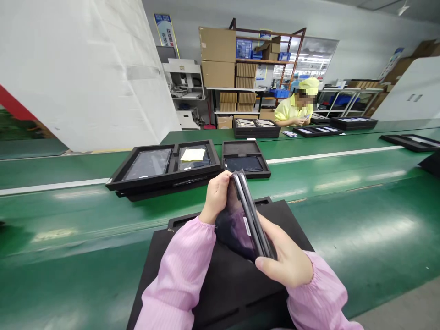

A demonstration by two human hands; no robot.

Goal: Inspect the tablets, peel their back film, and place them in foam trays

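Between my two hands a small stack of dark tablets [237, 224] stands tilted on edge, the nearest glossy face turned left with a white label on it. My left hand [217, 195] grips the stack at its upper left corner. Lower down, my right hand [283, 252] wraps around the right side, its thumb on the bottom edge. How many tablets there are I cannot tell exactly. Beneath them lies a large black foam tray [220, 284], partly hidden by my arms and the stack.
Beyond my hands on the green table [360, 220] are a black tray [154, 176] with flat screens and a yellow paper slip [193, 155], and a smaller tray [246, 147] holding a dark screen. Across the table a co-worker [292, 110] in yellow sits near more trays [319, 132].
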